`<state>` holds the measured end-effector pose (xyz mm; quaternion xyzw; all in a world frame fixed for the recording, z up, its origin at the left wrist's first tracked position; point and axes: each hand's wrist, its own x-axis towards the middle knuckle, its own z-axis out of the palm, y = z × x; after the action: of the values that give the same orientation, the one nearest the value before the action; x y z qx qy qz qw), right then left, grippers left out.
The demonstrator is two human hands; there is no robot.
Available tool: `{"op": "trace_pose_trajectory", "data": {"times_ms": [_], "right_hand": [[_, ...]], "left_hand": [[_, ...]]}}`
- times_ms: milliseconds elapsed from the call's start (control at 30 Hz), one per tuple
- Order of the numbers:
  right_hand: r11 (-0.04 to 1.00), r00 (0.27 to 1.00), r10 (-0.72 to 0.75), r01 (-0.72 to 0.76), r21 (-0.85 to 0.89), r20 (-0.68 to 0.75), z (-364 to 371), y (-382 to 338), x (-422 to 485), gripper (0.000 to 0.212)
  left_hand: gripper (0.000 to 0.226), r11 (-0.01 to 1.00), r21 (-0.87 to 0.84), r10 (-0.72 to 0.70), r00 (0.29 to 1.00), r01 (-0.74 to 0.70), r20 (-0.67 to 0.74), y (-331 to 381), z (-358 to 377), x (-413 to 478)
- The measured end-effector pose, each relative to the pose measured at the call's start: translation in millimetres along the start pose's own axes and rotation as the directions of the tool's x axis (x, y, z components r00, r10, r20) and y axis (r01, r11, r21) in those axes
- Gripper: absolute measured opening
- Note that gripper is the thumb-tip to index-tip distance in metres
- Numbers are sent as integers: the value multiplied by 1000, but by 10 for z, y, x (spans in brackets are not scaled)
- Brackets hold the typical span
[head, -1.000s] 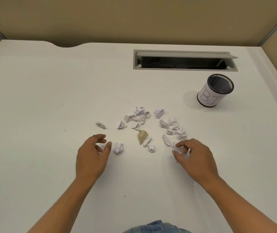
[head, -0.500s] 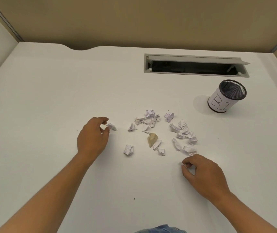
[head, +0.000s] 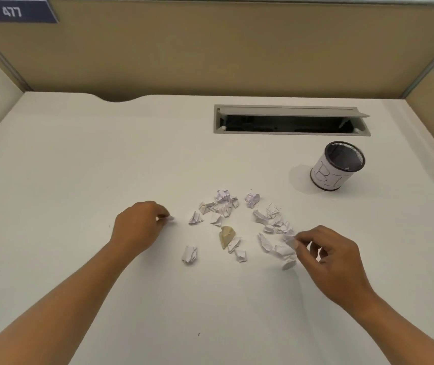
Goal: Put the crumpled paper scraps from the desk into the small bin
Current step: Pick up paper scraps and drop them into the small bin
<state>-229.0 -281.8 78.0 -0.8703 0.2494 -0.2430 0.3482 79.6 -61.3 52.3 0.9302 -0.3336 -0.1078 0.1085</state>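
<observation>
Both hands are at the picking-up step. The left hand [head: 137,227] pinches an outlying scrap [head: 169,218] between thumb and fingertips at the left edge of the scatter, low on the white surface [head: 79,167]. The right hand [head: 334,262] pinches a blurred white scrap [head: 291,240] at the near-right edge, its other fingers loosely curled. I cannot tell whether that piece is clear of the surface. The remaining crumpled scraps [head: 223,204] lie loose between the hands, a tan piece [head: 226,235] among them. The small bin [head: 329,177], a mesh cup with a paper label, stands upright at the far right, well apart from the pile, and its dark inside shows no paper. By that, the task is barely begun. Next, each pinched piece needs carrying over the bin's open rim and releasing there. The right hand is nearer, while the left must cross the pile without sweeping it
</observation>
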Motion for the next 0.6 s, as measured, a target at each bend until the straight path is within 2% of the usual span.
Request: {"op": "trace_pose_trajectory", "data": {"times_ms": [100, 200, 333, 467, 600], "right_hand": [[999, 993, -41, 39, -20, -107, -277, 94, 254, 21], [993, 973, -70, 46, -112, -218, -628, 296, 620, 14], [977, 953, 3, -67, -204, -302, -1024, 636, 1182, 4], [938, 962, 90, -169, -302, -259, -1127, 934, 1616, 9], [892, 971, 190, -233, -387, -145, -1018, 1102, 1831, 13]], "left_hand": [[13, 999, -25, 37, 998, -38, -47, 159, -125, 1], [15, 991, -115, 61, 994, -72, -95, 405, -262, -2], [19, 965, -240, 88, 991, -110, -100, 836, -394, 54], [23, 941, -302, 134, 987, -156, -92, 1326, -399, 170], [31, 922, -298, 234, 969, -248, -82, 1821, -368, 292]]}}
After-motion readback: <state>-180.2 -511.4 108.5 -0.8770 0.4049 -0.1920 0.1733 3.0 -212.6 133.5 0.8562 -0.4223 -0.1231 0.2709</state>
